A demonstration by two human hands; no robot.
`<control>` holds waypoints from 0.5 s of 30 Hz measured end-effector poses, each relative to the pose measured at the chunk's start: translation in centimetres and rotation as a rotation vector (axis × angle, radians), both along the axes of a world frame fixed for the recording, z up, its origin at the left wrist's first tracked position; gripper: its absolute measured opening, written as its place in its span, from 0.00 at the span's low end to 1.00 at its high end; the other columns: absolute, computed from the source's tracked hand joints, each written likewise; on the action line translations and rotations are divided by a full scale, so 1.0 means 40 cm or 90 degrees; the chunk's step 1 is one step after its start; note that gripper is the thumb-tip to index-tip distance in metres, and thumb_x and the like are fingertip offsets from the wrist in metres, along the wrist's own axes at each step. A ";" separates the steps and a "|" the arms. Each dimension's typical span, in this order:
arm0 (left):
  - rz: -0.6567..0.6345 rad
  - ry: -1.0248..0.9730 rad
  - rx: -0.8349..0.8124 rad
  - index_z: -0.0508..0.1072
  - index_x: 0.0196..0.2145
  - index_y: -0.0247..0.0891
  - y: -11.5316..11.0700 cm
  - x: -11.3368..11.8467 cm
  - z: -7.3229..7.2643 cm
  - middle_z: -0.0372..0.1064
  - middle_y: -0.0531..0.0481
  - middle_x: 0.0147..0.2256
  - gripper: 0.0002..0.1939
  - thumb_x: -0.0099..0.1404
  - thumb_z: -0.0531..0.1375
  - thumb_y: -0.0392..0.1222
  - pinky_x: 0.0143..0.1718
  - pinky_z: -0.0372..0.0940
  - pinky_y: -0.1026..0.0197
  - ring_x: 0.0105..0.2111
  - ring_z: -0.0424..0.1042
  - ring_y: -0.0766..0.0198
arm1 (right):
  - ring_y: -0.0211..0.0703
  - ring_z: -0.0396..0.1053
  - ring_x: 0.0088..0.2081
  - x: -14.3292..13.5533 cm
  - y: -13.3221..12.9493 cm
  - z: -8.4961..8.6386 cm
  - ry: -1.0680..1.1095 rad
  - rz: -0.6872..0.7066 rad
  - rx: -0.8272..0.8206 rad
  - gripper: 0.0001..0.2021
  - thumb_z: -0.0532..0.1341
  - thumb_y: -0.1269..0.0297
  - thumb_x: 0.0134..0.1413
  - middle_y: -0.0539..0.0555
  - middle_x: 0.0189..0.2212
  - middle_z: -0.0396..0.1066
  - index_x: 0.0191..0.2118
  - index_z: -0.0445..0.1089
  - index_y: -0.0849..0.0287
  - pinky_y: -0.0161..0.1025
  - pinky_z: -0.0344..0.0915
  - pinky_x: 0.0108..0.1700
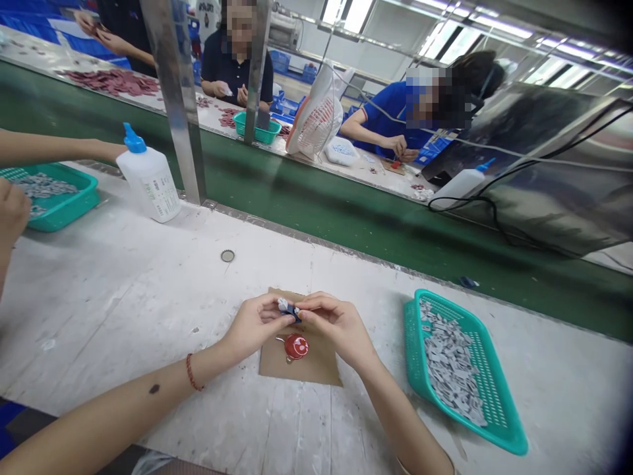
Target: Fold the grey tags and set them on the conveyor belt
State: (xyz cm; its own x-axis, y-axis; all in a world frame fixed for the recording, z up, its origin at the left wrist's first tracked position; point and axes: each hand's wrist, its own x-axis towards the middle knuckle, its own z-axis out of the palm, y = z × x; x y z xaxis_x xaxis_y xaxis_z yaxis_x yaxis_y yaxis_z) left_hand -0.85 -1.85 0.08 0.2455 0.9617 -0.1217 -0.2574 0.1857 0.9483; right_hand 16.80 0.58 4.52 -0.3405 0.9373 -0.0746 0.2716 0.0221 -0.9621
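- Head camera, nearest: the left hand [254,323] and right hand [336,324] meet above a brown cardboard pad [316,366] on the white worktable [123,310]; the fingertips of both are closed together on a small grey-and-blue part [288,308], held between them just over the pad.
- A round red piece [295,346] with a metal loop lies on the pad directly under the hands, untouched.
- To the right, near the right forearm, a teal basket [494,422] lies on the table, holding a heap of small grey parts [448,359].
- A little farther, a small metal ring [227,255] sits alone on the table.
- At the far left, a second teal basket [69,208] holds more grey pieces; another person's forearm [54,148] reaches over it, and just beside it stands a white squeeze bottle [151,178] with a blue cap, upright.
- Beyond runs a green conveyor belt [346,211], with a metal post [180,99] rising at its near edge.
- Across the belt, co-workers sit at a second bench with a small teal basket [257,128], its contents too small to tell, scattered reddish discs [113,80] and a white fan [316,119].
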 end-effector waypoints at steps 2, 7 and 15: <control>0.000 -0.001 -0.004 0.75 0.39 0.36 0.000 0.000 0.000 0.76 0.44 0.39 0.13 0.58 0.65 0.44 0.44 0.70 0.54 0.41 0.76 0.53 | 0.44 0.74 0.39 0.001 0.002 -0.006 0.004 0.005 -0.007 0.07 0.67 0.59 0.50 0.55 0.36 0.76 0.33 0.79 0.55 0.42 0.71 0.43; -0.005 0.000 -0.008 0.74 0.39 0.36 -0.001 0.002 0.002 0.76 0.44 0.38 0.12 0.59 0.64 0.43 0.43 0.71 0.55 0.41 0.76 0.54 | 0.43 0.73 0.38 -0.001 0.000 -0.009 -0.003 0.001 0.000 0.07 0.67 0.59 0.49 0.54 0.36 0.75 0.33 0.79 0.55 0.41 0.71 0.42; 0.017 -0.010 -0.021 0.72 0.35 0.36 -0.004 0.003 -0.004 0.76 0.44 0.37 0.10 0.57 0.65 0.43 0.43 0.71 0.56 0.41 0.76 0.55 | 0.44 0.72 0.38 -0.007 -0.005 -0.014 -0.003 -0.013 -0.017 0.07 0.68 0.58 0.48 0.55 0.35 0.73 0.32 0.79 0.54 0.41 0.70 0.42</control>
State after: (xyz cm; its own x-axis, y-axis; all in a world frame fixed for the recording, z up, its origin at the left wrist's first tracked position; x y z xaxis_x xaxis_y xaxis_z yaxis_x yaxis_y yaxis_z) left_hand -0.74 -2.00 -0.08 0.2213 0.9638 -0.1490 -0.2782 0.2088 0.9376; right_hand 16.53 0.39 3.95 -0.3205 0.9418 -0.1014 0.2758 -0.0096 -0.9612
